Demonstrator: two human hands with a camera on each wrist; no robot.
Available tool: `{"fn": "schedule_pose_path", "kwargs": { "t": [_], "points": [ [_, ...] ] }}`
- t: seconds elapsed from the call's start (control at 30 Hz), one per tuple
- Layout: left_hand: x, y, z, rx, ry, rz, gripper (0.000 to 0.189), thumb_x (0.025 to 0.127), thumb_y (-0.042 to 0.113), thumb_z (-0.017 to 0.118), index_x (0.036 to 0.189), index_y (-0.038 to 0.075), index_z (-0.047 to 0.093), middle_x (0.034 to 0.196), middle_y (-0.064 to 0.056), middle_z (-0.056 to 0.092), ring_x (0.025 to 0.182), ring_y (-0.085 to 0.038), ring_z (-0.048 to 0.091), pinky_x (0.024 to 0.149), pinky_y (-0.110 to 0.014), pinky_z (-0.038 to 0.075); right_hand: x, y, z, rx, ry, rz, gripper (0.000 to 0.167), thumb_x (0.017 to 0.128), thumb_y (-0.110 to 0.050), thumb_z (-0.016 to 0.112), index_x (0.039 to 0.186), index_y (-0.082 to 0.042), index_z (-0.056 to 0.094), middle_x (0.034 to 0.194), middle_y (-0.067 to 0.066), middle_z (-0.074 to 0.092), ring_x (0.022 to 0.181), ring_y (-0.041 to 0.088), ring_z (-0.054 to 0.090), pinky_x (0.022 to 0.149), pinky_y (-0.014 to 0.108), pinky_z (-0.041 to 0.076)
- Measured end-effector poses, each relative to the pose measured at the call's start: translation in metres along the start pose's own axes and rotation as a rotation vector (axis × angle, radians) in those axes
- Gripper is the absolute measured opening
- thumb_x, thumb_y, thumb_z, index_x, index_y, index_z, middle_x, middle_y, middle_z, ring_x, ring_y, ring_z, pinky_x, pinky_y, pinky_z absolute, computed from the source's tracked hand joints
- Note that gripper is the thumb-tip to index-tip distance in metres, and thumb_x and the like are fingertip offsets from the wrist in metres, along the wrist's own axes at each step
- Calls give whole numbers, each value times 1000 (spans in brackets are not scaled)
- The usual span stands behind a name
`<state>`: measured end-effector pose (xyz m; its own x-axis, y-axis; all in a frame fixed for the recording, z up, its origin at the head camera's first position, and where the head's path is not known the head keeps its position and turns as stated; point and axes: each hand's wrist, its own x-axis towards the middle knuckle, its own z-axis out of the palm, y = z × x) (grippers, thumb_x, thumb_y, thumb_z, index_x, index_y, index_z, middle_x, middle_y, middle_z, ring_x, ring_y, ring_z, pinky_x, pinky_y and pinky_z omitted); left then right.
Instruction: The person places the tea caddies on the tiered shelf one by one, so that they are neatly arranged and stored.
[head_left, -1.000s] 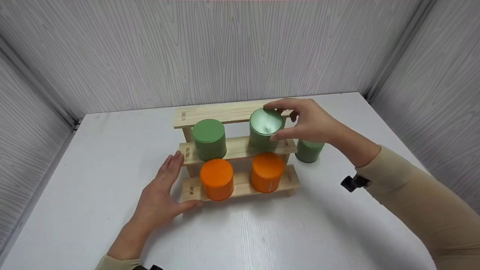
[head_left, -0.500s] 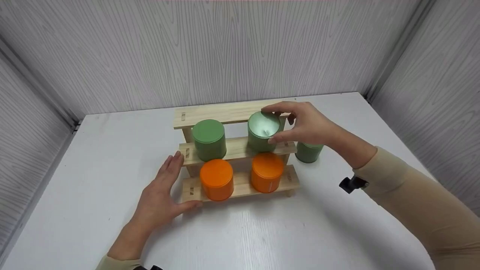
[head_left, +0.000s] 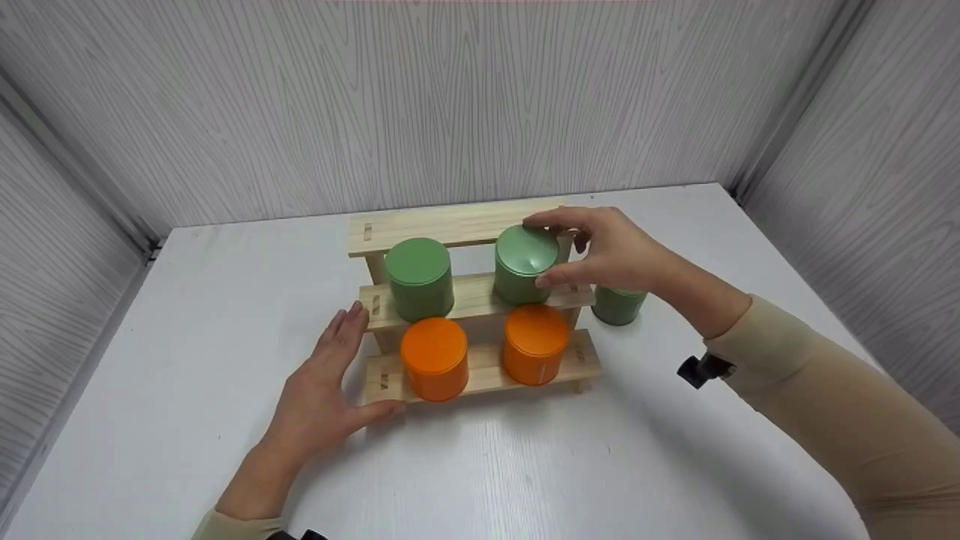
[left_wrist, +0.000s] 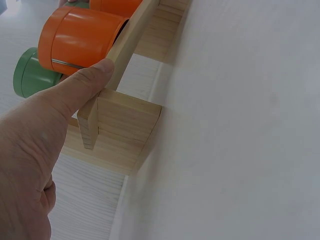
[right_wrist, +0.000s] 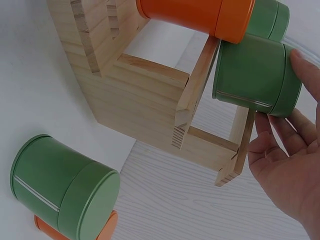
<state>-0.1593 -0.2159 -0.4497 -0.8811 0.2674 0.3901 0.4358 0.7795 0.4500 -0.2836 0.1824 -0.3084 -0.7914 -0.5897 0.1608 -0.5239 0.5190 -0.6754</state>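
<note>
A three-step wooden rack [head_left: 480, 371] stands on the white table. My right hand [head_left: 611, 251] pinches a green tin [right_wrist: 252, 75] between thumb and fingers around its lid, at the right part of the middle step. To its left on that step stands a second green tin [head_left: 418, 281]. Two orange tins sit on the bottom step, a left one [head_left: 435, 360] and a right one [head_left: 535, 345]. My left hand [head_left: 315, 401] rests against the rack's left end, fingers straight by the middle step, thumb [left_wrist: 82, 87] on the bottom step's front edge.
Another green tin [head_left: 618, 306] stands on the table right of the rack, partly behind my right hand. Beside it in the right wrist view shows part of an orange tin [right_wrist: 109, 227]. Grey wood-grain panels [head_left: 420, 97] enclose the table at the back and sides.
My right hand and the green tin in it have shifted slightly left and down on the middle step. My left hand and the rack have stayed put.
</note>
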Motion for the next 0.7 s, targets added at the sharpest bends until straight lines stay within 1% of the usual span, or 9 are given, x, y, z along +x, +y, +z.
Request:
{"fn": "schedule_pose_path", "kwargs": {
  "t": [0.3, 0.57, 0.7],
  "points": [
    [0, 1, -1, -3, -12, -17, 130, 70, 42, 101, 171, 17, 23, 176, 4, 23, 162, -24, 21, 121, -53, 39, 1, 3, 1, 2, 2, -13, 66, 84, -25, 93, 145, -20, 67, 134, -5, 70, 109, 17, 61, 88, 41, 49],
    [0, 1, -1, -5, -11, -17, 130, 70, 42, 101, 171, 17, 23, 176, 4, 23, 162, -24, 21, 121, -53, 39, 0, 5, 0, -2, -5, -29, 67, 85, -26, 93, 146, -19, 66, 136, -4, 70, 110, 18, 62, 87, 40, 47],
    [0, 1, -1, -17, -10, -16, 131, 68, 41, 102, 171, 17, 23, 176, 5, 23, 162, -24, 21, 120, -53, 39, 0, 5, -1, 3, -8, -34, 67, 85, -26, 93, 146, -19, 66, 134, -4, 71, 110, 18, 63, 86, 41, 46]
  ]
}}
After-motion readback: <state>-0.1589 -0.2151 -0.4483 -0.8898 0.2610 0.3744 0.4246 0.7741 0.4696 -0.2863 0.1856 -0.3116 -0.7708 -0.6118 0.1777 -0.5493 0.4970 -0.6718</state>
